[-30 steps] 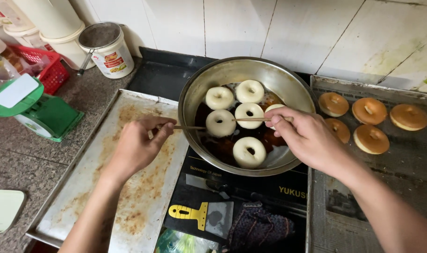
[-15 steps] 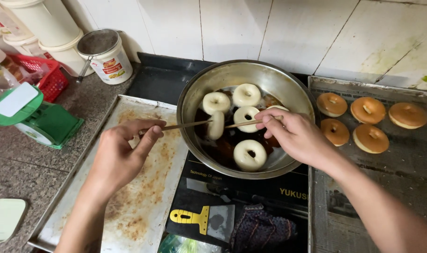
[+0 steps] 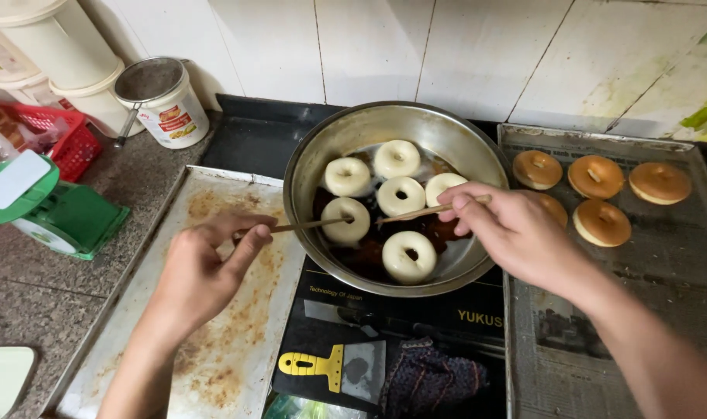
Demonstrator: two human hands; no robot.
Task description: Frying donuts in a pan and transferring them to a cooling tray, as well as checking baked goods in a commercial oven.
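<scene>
Five pale dough rings float in the dark oil of the round metal pan (image 3: 322, 167) on the black cooktop (image 3: 415, 310); I count one at the back (image 3: 397, 158), one at the left (image 3: 347, 176), one in the middle (image 3: 401, 195), one at the front (image 3: 409, 257), and a fifth (image 3: 345, 220) toward the left front, with a sixth pale piece (image 3: 440, 186) partly hidden behind the right hand. Five browned doughnuts (image 3: 601, 177) sit on the newspaper-lined tray (image 3: 640, 264) to the right. The left hand (image 3: 202, 271) pinches one thin wooden stick (image 3: 307, 226) between thumb and fingers; it lies nearly level, long axis left to right, tip in the hole of the left-front ring. The right hand (image 3: 512, 233) pinches a second stick (image 3: 415, 212), angled slightly downward to the left, tip near the middle ring. The greasy flat tray (image 3: 214, 349) on the left lies bare beside the pan's rim. A yellow-handled scraper (image 3: 322, 363) and a dark cloth (image 3: 435, 380) lie along the cooktop's near edge.
</scene>
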